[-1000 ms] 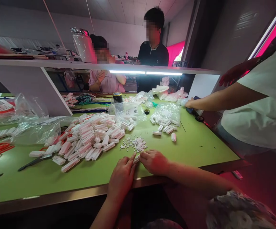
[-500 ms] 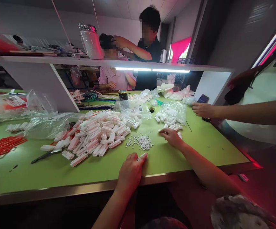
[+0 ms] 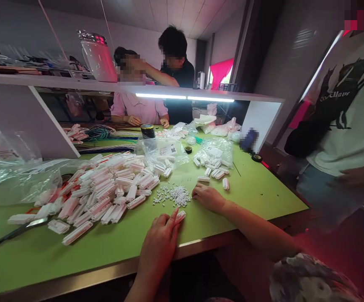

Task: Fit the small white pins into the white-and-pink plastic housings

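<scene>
While my left hand (image 3: 158,242) pins a white clip (image 3: 179,216) under its fingertips near the bench (image 3: 257,195) edge, my right hand (image 3: 207,197) rests curled, holding nothing I can see, beside the beads (image 3: 175,194) and below scattered clips (image 3: 215,172).

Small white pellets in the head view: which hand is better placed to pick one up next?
Probably the right hand: its fingers rest beside the pile of small white pellets. The left hand lies nearer the table edge, holding a white plastic piece.
</scene>
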### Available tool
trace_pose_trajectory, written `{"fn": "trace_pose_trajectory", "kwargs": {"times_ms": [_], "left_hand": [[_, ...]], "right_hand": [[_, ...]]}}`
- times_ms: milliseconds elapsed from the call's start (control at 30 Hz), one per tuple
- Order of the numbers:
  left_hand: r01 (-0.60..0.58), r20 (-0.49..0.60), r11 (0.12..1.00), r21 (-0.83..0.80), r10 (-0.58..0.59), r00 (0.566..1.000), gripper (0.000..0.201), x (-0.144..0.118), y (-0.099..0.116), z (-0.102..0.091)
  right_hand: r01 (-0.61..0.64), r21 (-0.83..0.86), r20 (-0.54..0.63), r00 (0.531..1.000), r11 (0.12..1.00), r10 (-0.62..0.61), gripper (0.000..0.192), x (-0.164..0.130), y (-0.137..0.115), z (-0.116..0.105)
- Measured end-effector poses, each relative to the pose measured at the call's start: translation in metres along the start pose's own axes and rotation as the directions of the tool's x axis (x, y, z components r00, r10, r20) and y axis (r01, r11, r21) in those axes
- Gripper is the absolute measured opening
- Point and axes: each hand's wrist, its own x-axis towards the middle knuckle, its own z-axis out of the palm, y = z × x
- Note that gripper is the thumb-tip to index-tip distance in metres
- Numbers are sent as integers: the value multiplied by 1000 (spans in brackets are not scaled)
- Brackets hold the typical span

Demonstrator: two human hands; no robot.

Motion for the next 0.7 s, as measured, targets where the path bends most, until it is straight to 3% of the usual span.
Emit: {"fn": "trace_pose_trajectory", "kwargs": {"times_ms": [100, 200, 367, 533, 700], "left_hand": [[6, -44, 995, -104, -11, 999, 41, 0, -2, -1], [25, -117, 975, -219, -51, 992, 40, 1, -4, -5], [5, -183, 918, -397, -84, 979, 26, 1, -8, -13], [25, -159, 864, -503, -121, 980, 22, 2, -5, -19], [54, -116, 828, -558, -142, 983, 21, 4, -1, -22]], "right_hand": [[44, 84, -94, 995, 995, -36, 9, -3, -8, -3], [168, 146, -172, 975, 975, -142, 12, -10, -29, -2], [368, 106, -141, 925, 924, -352, 19, -20, -64, 3], [370, 291, -217, 924, 882, -316, 20, -23, -71, 4], [332, 614, -292, 939, 716, -185, 18, -20, -69, 6]]}}
